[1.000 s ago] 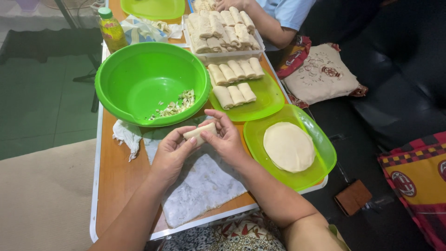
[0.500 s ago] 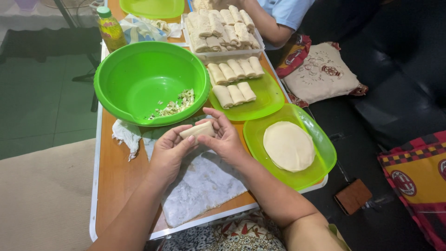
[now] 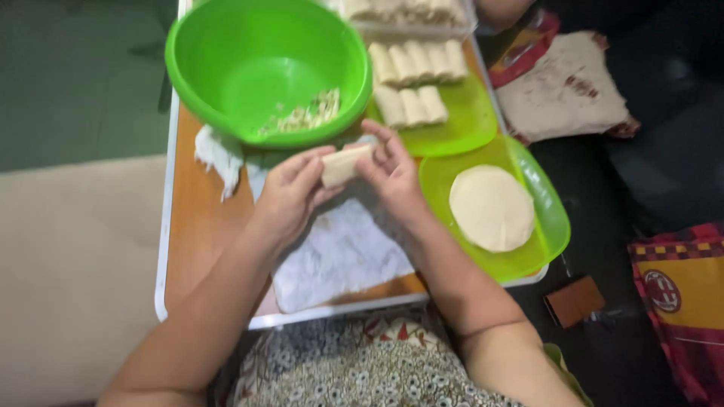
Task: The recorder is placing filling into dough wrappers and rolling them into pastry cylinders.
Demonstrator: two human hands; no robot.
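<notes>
A pale rolled wrapper (image 3: pixel 345 164) is held between both hands above a white cloth (image 3: pixel 339 252) on the wooden table (image 3: pixel 197 226): the left hand (image 3: pixel 290 194) pinches its left end, the right hand (image 3: pixel 392 169) curls fingers around its right end. Just beyond it sits one green bowl (image 3: pixel 264 64) holding a little chopped filling (image 3: pixel 305 117). To the right, a green tray (image 3: pixel 460 120) carries seven finished rolls (image 3: pixel 413 79) (two rows), and a nearer green tray (image 3: pixel 547 226) holds a stack of round wrappers (image 3: pixel 492 207). A far tray of more rolls (image 3: pixel 407 13) is cut off by the frame's top edge.
</notes>
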